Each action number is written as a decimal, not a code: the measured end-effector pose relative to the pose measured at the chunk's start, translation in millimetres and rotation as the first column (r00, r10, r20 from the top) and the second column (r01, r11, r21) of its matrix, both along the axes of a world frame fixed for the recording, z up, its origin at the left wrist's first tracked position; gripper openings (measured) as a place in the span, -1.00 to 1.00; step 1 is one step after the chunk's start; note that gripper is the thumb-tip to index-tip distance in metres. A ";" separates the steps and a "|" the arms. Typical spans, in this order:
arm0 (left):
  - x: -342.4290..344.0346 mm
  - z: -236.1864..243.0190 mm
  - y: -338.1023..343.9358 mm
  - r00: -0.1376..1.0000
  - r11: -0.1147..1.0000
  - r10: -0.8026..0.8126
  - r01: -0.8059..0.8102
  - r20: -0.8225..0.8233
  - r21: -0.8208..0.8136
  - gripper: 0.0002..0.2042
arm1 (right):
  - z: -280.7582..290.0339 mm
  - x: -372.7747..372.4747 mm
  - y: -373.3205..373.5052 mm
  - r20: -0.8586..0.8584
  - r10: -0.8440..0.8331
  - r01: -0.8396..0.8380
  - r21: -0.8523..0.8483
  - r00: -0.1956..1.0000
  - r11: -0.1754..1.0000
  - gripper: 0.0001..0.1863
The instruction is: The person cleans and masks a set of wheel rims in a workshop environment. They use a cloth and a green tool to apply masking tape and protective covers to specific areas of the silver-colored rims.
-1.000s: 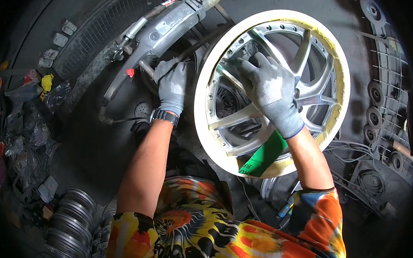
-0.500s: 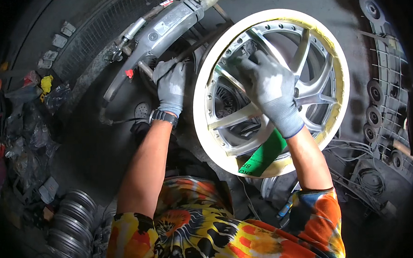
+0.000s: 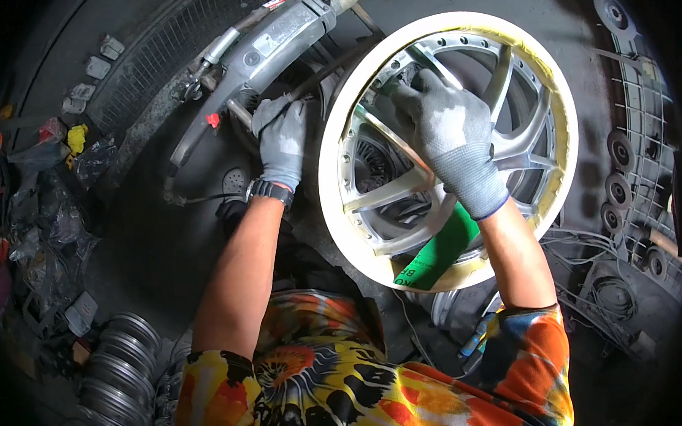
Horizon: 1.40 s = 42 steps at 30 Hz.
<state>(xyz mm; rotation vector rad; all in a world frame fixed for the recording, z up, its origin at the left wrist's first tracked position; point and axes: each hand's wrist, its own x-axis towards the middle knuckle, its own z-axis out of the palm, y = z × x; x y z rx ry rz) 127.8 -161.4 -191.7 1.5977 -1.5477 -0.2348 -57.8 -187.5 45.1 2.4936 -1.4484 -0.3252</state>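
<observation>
My left hand [image 3: 281, 139], in a grey glove, has its fingers curled beside the metal arm [image 3: 258, 53] of a machine; what they grip is unclear. My gloved right hand [image 3: 452, 136] reaches into the upper left of a silver spoked wheel [image 3: 521, 152], fingers bent near the inner rim; whether they hold anything is hidden. Yellowish masking [image 3: 549, 71] lines part of the wheel's pale outer lip. A green strip [image 3: 441, 247] lies across the wheel's lower part, beneath my right forearm.
Stacked metal rims [image 3: 119, 367] stand at lower left, below a pile of bags and clutter [image 3: 44, 211]. A floor grate [image 3: 155, 57] is at upper left. Along the right are a wire rack [image 3: 650, 146], several grey discs [image 3: 620, 153] and coiled cables [image 3: 615, 296].
My right hand and forearm have moved slightly up and right over the wheel, with the fingers higher near the inner rim. My left hand is almost unchanged.
</observation>
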 end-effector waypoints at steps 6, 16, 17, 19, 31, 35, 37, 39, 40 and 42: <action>0.8 1.7 0.5 1.000 0.995 -0.020 0.021 0.012 -0.095 -0.93 | 2.2 3.8 4.4 -0.026 0.040 -0.038 0.063 0.999 0.997 -0.83; 2.5 -1.4 1.1 0.998 0.998 -0.061 0.061 0.017 -0.016 -0.92 | 5.4 6.4 -1.2 0.014 0.064 -0.065 0.020 0.998 0.998 -0.79; 1.8 -2.6 1.2 0.999 0.999 -0.045 0.046 0.026 -0.027 -0.92 | 6.0 4.7 -2.8 0.009 0.129 -0.129 0.059 0.992 0.990 -0.84; 2.5 -4.8 1.1 0.999 0.998 -0.047 0.047 0.016 -0.031 -0.92 | 5.7 1.6 -5.8 -0.017 0.089 -0.088 0.041 0.996 0.995 -0.85; 2.8 -3.9 4.0 0.997 0.998 -0.062 0.062 0.038 0.005 -0.91 | 2.3 -9.3 -5.5 0.032 0.056 -0.059 0.082 0.998 0.995 -0.84; 3.4 -8.1 4.2 0.995 0.996 -0.091 0.092 0.051 -0.020 -0.88 | 2.9 -9.2 -4.8 0.029 0.016 -0.019 0.112 0.999 0.994 -0.83; 4.1 -11.0 2.9 0.995 0.994 -0.087 0.090 0.052 -0.064 -0.88 | 1.8 -8.9 -5.5 0.011 -0.017 0.015 0.119 1.000 0.993 -0.83; 2.3 -13.5 1.4 0.994 0.991 -0.092 0.097 0.057 -0.095 -0.89 | 0.7 -9.3 -7.0 0.067 0.040 -0.049 0.152 0.997 0.987 -0.82; 1.9 -14.4 0.8 0.997 0.998 -0.047 0.050 0.067 -0.041 -0.93 | 0.7 -10.0 -8.7 0.081 0.048 -0.059 0.136 0.996 0.989 -0.82; 1.6 -15.5 -0.9 0.997 1.000 -0.009 0.009 0.081 0.010 -0.95 | 2.0 -11.4 -12.2 0.197 -0.051 -0.002 0.260 0.979 0.966 -0.80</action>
